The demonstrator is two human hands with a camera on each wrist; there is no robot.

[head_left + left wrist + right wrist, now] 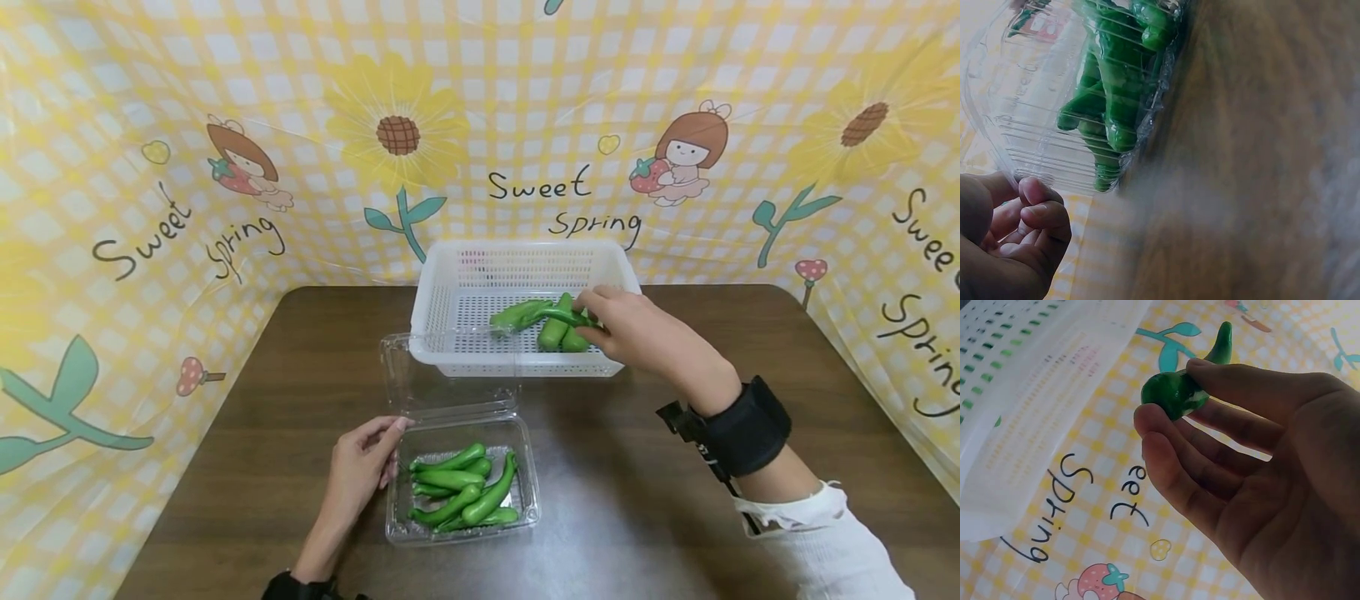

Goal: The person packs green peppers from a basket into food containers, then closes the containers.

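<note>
My right hand (645,329) pinches a shiny green chili pepper (1175,394) between thumb and fingertips over the right side of a white perforated basket (525,362). More green peppers (553,335) lie inside that basket, beneath the held one in the head view. The left hand (362,460) pinches the upper left rim of a clear plastic clamshell box (463,537), thumb on top and fingers curled below in the left wrist view. Several green peppers (491,492) lie in the box. Its transparent lid (450,385) is raised, leaning back toward the basket.
Both containers stand on a dark brown wooden table (292,400), the basket at the back and the box nearer the front. A yellow checked cloth (517,100) with flowers and lettering hangs behind and at both sides. Black straps (750,429) are on the wrists.
</note>
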